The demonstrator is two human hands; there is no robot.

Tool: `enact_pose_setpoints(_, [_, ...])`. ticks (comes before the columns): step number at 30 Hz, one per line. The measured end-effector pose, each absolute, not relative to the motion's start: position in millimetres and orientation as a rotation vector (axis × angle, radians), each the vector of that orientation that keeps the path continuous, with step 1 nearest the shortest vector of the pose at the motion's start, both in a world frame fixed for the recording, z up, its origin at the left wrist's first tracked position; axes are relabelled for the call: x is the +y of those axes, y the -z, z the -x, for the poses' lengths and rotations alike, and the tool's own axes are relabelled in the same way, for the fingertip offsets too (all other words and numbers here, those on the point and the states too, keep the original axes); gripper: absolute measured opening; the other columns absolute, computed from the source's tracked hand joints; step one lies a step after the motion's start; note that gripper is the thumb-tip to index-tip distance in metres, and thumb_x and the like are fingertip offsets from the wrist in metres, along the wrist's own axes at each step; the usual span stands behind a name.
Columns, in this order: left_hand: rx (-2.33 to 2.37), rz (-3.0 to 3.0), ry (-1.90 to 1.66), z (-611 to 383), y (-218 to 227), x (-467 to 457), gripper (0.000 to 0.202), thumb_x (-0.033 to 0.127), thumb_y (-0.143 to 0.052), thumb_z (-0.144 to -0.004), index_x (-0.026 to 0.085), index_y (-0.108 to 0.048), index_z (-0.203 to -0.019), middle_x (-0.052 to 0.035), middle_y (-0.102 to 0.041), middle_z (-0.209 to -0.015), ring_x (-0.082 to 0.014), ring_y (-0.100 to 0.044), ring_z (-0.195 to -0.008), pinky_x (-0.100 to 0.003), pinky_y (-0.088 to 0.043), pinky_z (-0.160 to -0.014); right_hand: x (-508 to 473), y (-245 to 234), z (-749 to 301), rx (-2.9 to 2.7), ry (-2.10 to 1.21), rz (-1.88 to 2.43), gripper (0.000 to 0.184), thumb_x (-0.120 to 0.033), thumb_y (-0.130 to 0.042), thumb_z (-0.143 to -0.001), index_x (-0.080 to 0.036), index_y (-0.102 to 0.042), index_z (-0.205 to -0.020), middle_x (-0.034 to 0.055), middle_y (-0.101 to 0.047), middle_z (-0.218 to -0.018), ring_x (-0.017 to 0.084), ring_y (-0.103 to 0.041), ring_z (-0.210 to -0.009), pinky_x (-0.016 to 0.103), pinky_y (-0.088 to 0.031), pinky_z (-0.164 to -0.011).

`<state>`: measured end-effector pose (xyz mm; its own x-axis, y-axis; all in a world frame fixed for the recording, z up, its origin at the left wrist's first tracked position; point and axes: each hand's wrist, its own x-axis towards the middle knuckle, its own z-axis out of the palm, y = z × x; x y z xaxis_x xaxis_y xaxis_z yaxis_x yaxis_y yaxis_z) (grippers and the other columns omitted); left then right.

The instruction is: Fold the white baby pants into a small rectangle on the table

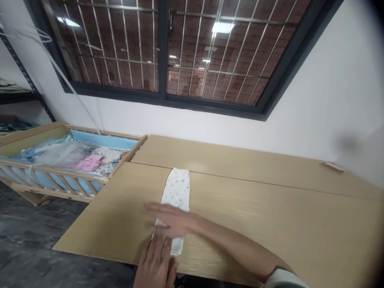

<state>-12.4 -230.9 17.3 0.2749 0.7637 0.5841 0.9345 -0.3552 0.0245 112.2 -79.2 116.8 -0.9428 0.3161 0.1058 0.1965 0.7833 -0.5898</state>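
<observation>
A white cloth piece with small printed motifs (177, 186), folded into a long narrow strip like a small garment, lies flat on the wooden table (255, 224). My left hand (156, 254) rests at its near left edge, fingers stretched out and flat. Across the middle of the cloth reaches my right hand (174, 220), its fingers extended to the left and smeared by motion. It covers part of the cloth and sits just above my left fingertips. Whether the right palm presses on the cloth or hovers over it, I cannot tell.
A wooden crib (72, 180) with blue lining stands left of the table, holding a pink cloth (89, 163) and other fabrics. Behind the table are a white wall and a barred window (163, 52). A small flat object (333, 166) lies at the table's back right.
</observation>
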Motion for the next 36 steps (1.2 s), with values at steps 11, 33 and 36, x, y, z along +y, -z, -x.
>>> enact_pose_setpoints(11, [-1.311, 2.123, 0.609, 10, -15, -238, 0.042, 0.037, -0.056, -0.088, 0.019, -0.065, -0.125, -0.0171, -0.068, -0.122, -0.0326, -0.062, -0.114, -0.041, -0.043, -0.093, -42, -67, -139, -2.976, -0.671, 0.688, 0.064, -0.06, -0.032, -0.104, -0.031, -0.025, -0.16, 0.0034, -0.012, -0.169, 0.023, -0.008, -0.156, 0.045, -0.006, -0.126])
enact_pose_setpoints(33, [-1.539, 2.292, 0.621, 12, -21, -240, 0.035, 0.029, -0.055, -0.091, 0.024, -0.063, -0.126, -0.013, -0.066, -0.128, -0.0322, -0.062, -0.117, -0.049, -0.048, -0.098, 78, -61, -147, -2.673, -0.051, 1.162, 0.059, -0.027, -0.037, -0.101, -0.011, -0.03, -0.158, 0.0168, -0.022, -0.166, 0.028, -0.016, -0.155, 0.049, -0.014, -0.124])
enact_pose_setpoints(36, [-1.596, 2.482, 0.661, 31, -27, -231, 0.034, 0.03, -0.058, -0.094, 0.024, -0.06, -0.127, -0.0085, -0.068, -0.125, -0.0265, -0.064, -0.114, -0.045, -0.051, -0.101, 19, -75, -148, -2.607, -0.123, 1.105, 0.044, -0.023, -0.046, -0.098, -0.014, -0.053, -0.141, 0.0213, -0.046, -0.151, 0.032, -0.041, -0.141, 0.054, -0.029, -0.115])
